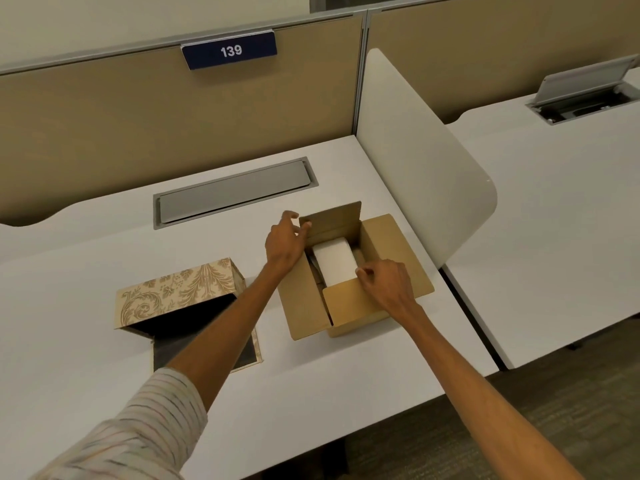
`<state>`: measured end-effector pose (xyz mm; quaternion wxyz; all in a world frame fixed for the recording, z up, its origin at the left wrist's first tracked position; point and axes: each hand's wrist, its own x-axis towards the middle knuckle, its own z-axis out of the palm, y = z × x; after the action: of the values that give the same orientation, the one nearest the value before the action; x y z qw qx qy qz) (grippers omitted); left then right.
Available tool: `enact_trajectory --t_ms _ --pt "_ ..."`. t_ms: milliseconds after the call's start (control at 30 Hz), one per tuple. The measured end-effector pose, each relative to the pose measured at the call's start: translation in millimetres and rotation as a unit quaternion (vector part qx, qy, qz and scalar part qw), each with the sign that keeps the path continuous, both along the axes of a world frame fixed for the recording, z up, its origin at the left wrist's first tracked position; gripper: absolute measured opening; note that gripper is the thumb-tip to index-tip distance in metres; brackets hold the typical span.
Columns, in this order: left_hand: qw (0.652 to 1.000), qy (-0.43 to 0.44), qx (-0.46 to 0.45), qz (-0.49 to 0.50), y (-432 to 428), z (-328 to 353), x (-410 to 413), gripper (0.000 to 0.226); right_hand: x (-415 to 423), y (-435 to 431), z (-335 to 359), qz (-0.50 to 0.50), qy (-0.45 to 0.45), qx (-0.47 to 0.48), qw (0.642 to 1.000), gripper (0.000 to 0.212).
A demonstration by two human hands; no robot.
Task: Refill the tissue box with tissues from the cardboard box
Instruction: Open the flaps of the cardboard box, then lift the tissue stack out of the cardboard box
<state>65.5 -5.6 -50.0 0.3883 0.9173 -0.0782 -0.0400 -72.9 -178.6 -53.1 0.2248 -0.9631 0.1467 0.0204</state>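
Observation:
A brown cardboard box (391, 251) stands open on the white desk, right of centre. Inside it lies a white stack of tissues (334, 263). My left hand (284, 242) pinches the box's far flap at its left corner. At the near flap, my right hand (388, 284) rests with its fingers curled on the flap's edge beside the tissues. The tissue box (180, 292), beige with a gold leaf pattern, lies open to the left, its dark inside showing. My left forearm crosses over its lid.
A grey cable hatch (232, 195) is set into the white desk (86, 341) behind the boxes. A rounded white divider (422, 168) stands right of the cardboard box. A second desk (554, 202) with a raised hatch lies beyond. A tan partition with sign 139 (230, 50) closes the back.

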Motion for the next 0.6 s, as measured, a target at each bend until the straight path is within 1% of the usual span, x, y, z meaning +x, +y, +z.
enact_trajectory --t_ms 133,200,267,333,367,400,433,500,567,600 --pt "0.998 -0.035 0.012 0.047 -6 5 12 0.032 -2 -3 16 -0.025 -0.037 0.034 0.998 0.036" --pt "0.997 -0.059 0.018 0.044 -7 7 15 0.024 -6 -4 26 -0.043 -0.024 0.049 0.998 0.036" --pt "0.995 -0.096 0.037 0.013 -8 6 15 0.013 -12 -6 30 -0.057 0.020 0.064 0.996 0.034" --pt "0.988 -0.127 0.087 -0.035 -9 3 16 0.016 -18 -9 34 -0.060 0.076 0.074 0.993 0.025" --pt "0.984 -0.127 0.107 -0.060 -9 0 16 0.019 -21 -12 36 -0.054 0.107 0.079 0.990 0.016" --pt "0.983 -0.120 0.115 -0.080 -9 -2 15 0.022 -23 -13 37 -0.036 0.140 0.085 0.986 0.013" --pt "0.980 -0.113 0.129 -0.099 -9 -5 15 0.025 -26 -14 37 -0.011 0.180 0.087 0.980 0.022" --pt "0.966 -0.127 0.185 -0.129 -7 -9 13 0.031 -31 -12 32 0.034 0.247 0.093 0.964 0.040" --pt "0.950 -0.135 0.237 -0.153 -5 -15 10 0.031 -36 -8 20 0.063 0.261 0.108 0.957 0.045" --pt "0.948 -0.123 0.246 -0.162 -4 -17 9 0.028 -38 -6 14 0.072 0.255 0.112 0.958 0.046"
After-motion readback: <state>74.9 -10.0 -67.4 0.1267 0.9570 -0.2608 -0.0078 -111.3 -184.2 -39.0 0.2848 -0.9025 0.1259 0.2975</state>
